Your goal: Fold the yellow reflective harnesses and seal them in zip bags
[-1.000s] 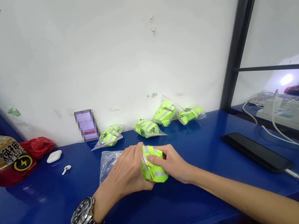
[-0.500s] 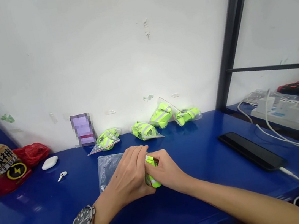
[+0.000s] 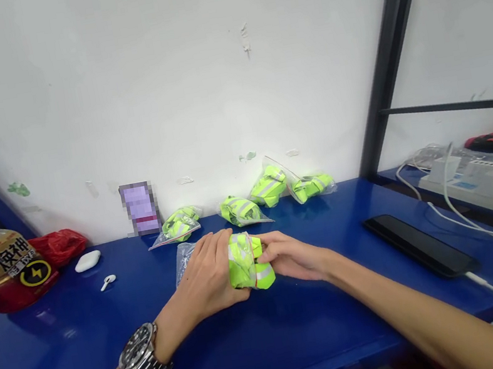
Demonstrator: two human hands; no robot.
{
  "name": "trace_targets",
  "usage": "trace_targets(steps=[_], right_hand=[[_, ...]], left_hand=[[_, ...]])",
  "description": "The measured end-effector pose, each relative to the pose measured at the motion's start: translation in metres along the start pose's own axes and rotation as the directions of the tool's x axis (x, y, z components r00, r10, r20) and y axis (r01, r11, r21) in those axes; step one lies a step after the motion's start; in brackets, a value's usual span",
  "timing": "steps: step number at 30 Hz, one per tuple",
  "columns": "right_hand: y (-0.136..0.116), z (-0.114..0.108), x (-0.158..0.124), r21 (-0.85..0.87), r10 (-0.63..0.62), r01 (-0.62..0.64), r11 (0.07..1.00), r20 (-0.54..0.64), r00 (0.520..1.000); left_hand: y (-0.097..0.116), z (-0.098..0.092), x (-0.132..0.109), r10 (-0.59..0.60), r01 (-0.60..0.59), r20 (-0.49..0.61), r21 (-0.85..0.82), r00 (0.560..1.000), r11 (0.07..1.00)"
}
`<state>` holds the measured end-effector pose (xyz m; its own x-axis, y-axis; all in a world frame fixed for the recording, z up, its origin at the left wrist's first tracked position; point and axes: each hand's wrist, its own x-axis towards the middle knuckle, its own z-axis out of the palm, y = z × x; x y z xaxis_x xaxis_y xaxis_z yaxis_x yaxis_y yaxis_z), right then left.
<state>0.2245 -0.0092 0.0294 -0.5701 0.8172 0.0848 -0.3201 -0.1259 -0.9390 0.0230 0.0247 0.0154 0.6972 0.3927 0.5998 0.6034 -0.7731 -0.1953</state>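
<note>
My left hand (image 3: pixel 211 275), with a watch on its wrist, is wrapped around a clear zip bag (image 3: pixel 184 262) whose flat end shows behind the fingers. Halfway into the bag's mouth sits a folded bundle of yellow-green reflective fabric (image 3: pixel 266 275) with silver stripes. The bag's red seal line crosses the bundle. At the bundle's right end, my right hand (image 3: pixel 290 255) grips the fabric between thumb and fingers; some fingertips are hidden behind it. Both hands are just above the blue table (image 3: pixel 265 346).
Several bagged reflective bundles (image 3: pixel 268 187) lie along the wall. A phone (image 3: pixel 141 208) leans at the back left; an earbud (image 3: pixel 108 282), white case (image 3: pixel 87 261), red plastic bag (image 3: pixel 60 249) and drink bottle (image 3: pixel 1 266) stand left. A charging black phone (image 3: pixel 419 245) and power strip (image 3: pixel 490 186) are right.
More of the bundle shows between my hands, with the bag over its left part. My right hand has shifted right and loosened around the bundle. The camera view has moved slightly.
</note>
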Motion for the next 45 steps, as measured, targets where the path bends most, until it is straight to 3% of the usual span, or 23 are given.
trace_targets(steps=[3,6,11,14,18,26,30,34,40,42,45], right_hand=[[0.000,-0.003,-0.002,-0.067,0.006,-0.002,0.998,0.063,0.998],[0.012,-0.005,0.003,-0.212,-0.094,0.102,0.972,0.046,0.994],[0.029,0.000,0.010,-0.537,-0.327,0.255,0.804,-0.041,0.944],[0.032,0.006,0.010,-0.630,-0.373,0.261,0.731,-0.048,0.927],[0.031,0.012,0.009,-0.748,-0.371,0.209,0.630,-0.053,0.927],[0.031,0.018,0.009,-0.976,-0.300,-0.140,0.164,-0.185,0.936],[0.034,0.018,0.011,-0.974,-0.318,-0.224,0.025,-0.220,0.922],[0.029,0.019,0.010,-0.986,-0.347,-0.154,0.063,-0.166,0.923],[0.020,0.019,0.004,-0.911,-0.381,0.060,0.407,-0.110,0.918],[0.021,0.018,0.003,-0.899,-0.428,0.072,0.432,-0.134,0.894],[0.023,0.017,0.003,-0.924,-0.503,0.061,0.377,-0.149,0.851]], left_hand=[[0.001,-0.002,-0.001,0.020,-0.019,-0.023,0.021,1.000,1.000],[0.004,-0.003,-0.001,0.062,-0.059,-0.054,0.051,0.997,0.997],[0.010,-0.006,0.002,0.116,-0.108,-0.086,0.092,0.989,0.990],[0.013,-0.008,0.004,0.148,-0.141,-0.086,0.091,0.985,0.986],[0.017,-0.008,0.006,0.173,-0.162,-0.127,0.092,0.977,0.983],[0.024,-0.007,0.007,0.271,-0.258,-0.141,0.106,0.952,0.960],[0.026,-0.006,0.007,0.262,-0.253,-0.128,0.083,0.957,0.964],[0.021,-0.008,0.007,0.244,-0.242,-0.131,0.029,0.961,0.970],[0.008,-0.012,0.007,0.184,-0.193,-0.224,-0.019,0.957,0.981],[0.006,-0.011,0.008,0.172,-0.182,-0.265,-0.014,0.949,0.983],[0.005,-0.009,0.008,0.164,-0.174,-0.278,-0.011,0.946,0.985]])
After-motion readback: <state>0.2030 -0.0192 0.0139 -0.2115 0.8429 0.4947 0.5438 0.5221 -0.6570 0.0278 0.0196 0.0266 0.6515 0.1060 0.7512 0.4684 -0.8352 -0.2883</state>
